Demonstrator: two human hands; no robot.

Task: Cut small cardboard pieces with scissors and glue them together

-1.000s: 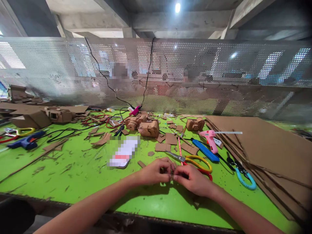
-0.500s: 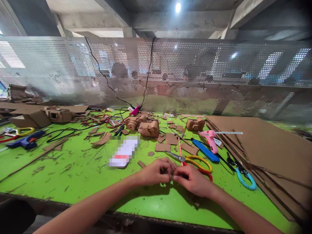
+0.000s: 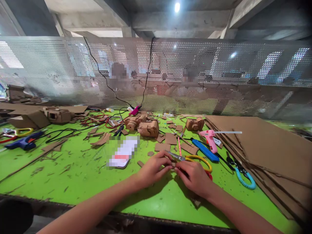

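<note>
My left hand (image 3: 154, 169) and my right hand (image 3: 193, 177) meet over the green table near its front edge. Their fingertips pinch together on a small cardboard piece (image 3: 173, 164), mostly covered by the fingers. Scissors (image 3: 198, 158) with yellow and red handles lie just beyond my right hand, which hides part of the red loop. Beneath my right wrist a cardboard scrap (image 3: 195, 202) shows on the table. Past the fingers lie flat cardboard pieces (image 3: 162, 147) and a boxy cardboard camera model (image 3: 148, 128).
To the right are a blue cutter (image 3: 206, 151), a pink glue gun (image 3: 211, 139), cyan-handled pliers (image 3: 245, 178) and stacked cardboard sheets (image 3: 268, 146). Leftward lie a phone-like white object (image 3: 125, 151) and a blue glue gun (image 3: 24, 141). A perforated metal screen (image 3: 165, 58) stands behind.
Both hands have shifted slightly upward in the picture, and the fingers have straightened somewhat around the small piece. The tools and cardboard on the table stay put.
</note>
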